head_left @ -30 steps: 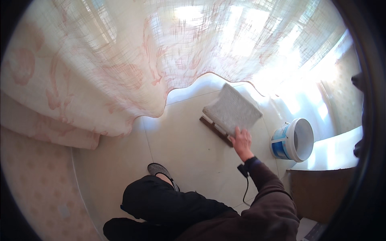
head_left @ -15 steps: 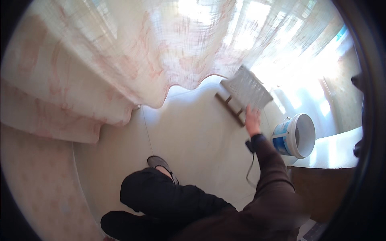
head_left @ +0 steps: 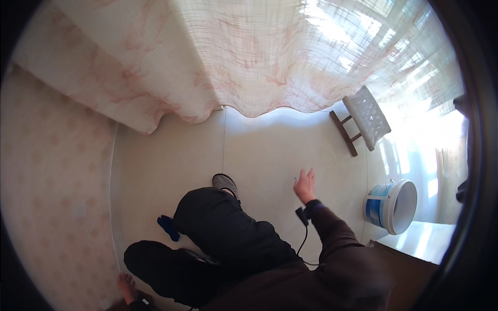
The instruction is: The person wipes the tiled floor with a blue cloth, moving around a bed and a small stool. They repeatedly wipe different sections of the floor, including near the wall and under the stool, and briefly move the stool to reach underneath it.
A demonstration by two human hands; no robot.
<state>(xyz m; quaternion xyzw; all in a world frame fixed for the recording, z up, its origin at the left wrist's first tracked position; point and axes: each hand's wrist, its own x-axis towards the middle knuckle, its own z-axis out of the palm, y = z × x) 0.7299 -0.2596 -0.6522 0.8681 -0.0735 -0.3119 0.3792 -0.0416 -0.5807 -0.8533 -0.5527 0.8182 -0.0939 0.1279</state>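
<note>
My right hand (head_left: pixel 305 185) is held out over the pale floor with its fingers apart, holding nothing. A strap circles that wrist, with a small black device and a thin cable. Beyond it, apart from my fingers, stands a low stool (head_left: pixel 366 117) with a grey patterned seat and a brown wooden frame, close to the curtain. At the lower left my left hand (head_left: pixel 126 286) shows beside my dark-trousered leg, near the wall; its fingers are loosely spread with nothing seen in them. A dark blue cloth-like thing (head_left: pixel 168 228) lies on the floor by my knee.
A sheer pink-patterned curtain (head_left: pixel 249 62) hangs across the far side, its hem near the floor. On the right is a white and blue bucket (head_left: pixel 390 206), beside a brown furniture piece (head_left: pixel 404 264) with a pale top. Patterned wall (head_left: pixel 57 197) runs along the left.
My right hand has left the stool and come back nearer my body. The view has turned, so the stool and bucket sit further right. My left hand and the blue thing have come into view.
</note>
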